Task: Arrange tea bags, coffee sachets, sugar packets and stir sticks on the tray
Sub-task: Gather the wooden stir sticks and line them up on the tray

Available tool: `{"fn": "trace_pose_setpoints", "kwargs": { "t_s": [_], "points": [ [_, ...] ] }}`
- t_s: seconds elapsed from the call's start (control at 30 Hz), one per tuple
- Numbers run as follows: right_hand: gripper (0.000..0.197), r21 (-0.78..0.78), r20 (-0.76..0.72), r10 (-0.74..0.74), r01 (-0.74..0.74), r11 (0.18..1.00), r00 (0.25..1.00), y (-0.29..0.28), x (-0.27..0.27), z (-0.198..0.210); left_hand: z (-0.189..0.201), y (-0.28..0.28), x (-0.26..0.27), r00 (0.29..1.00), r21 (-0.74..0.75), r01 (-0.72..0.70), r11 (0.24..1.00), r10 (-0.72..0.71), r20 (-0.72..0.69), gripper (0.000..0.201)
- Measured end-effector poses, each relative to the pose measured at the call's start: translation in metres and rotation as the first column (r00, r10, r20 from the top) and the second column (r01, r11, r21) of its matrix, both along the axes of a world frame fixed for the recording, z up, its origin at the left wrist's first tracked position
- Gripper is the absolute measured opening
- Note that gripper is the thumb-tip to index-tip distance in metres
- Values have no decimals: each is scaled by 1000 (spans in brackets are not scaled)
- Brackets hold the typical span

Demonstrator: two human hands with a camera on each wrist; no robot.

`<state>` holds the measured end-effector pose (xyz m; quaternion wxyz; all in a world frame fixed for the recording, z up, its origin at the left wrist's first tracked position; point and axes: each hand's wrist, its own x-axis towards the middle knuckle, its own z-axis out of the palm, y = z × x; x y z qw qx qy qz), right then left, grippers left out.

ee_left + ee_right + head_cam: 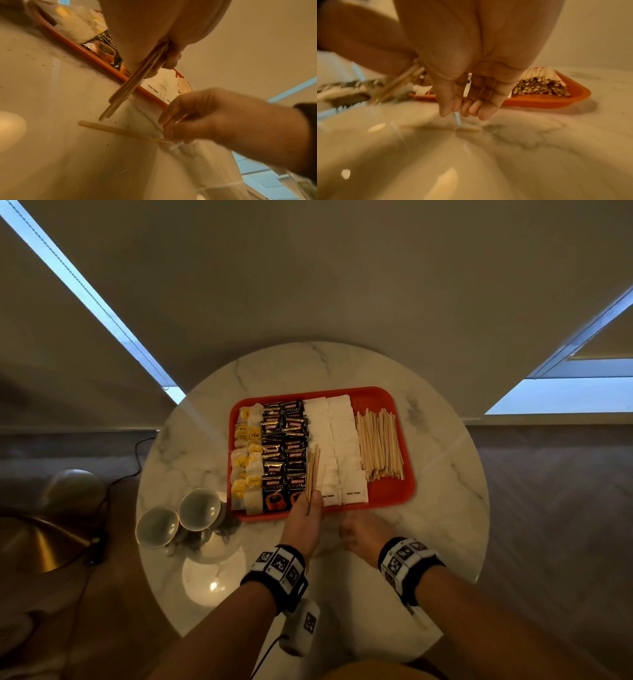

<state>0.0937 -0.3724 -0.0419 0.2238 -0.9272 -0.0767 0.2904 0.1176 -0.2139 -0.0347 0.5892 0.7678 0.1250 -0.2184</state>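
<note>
Head view: high above, facing down on the red tray (404,474), whole round table (191,446) in frame. Left wrist view: low and close at the tray's near rim, facing along it. Right wrist view: low, facing the tray's near right corner; both wrist views share that rim.

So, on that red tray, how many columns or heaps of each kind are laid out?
Tea bags: 2 columns
Coffee sachets: 2 columns
Sugar packets: 2 columns
Stir sticks: 1 heap
Total: 7

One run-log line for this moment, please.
left hand: grips stir-stick bundle | right hand: reaching loose stick on table | tray: nearly filled
</note>
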Motion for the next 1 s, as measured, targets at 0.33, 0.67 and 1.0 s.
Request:
{"fn": "trace_pose_setpoints", "kwargs": {
  "t_s": [0.33, 0.67, 1.0],
  "points": [
    [31, -285, -74, 225, -237, 929, 972, -2, -18, -18, -1, 10, 11, 998, -74, -57, 996, 56, -18, 67],
    [10, 299, 98, -404, 360, 884, 909, -11, -4, 17, 9, 1, 18, 983, -7, -155, 988, 155, 96, 36],
    [9, 476, -4, -417, 368, 799, 909, 10, 13, 31, 21, -23, 16, 991, -21, -70, 997, 72, 111, 23]
  ]
}}
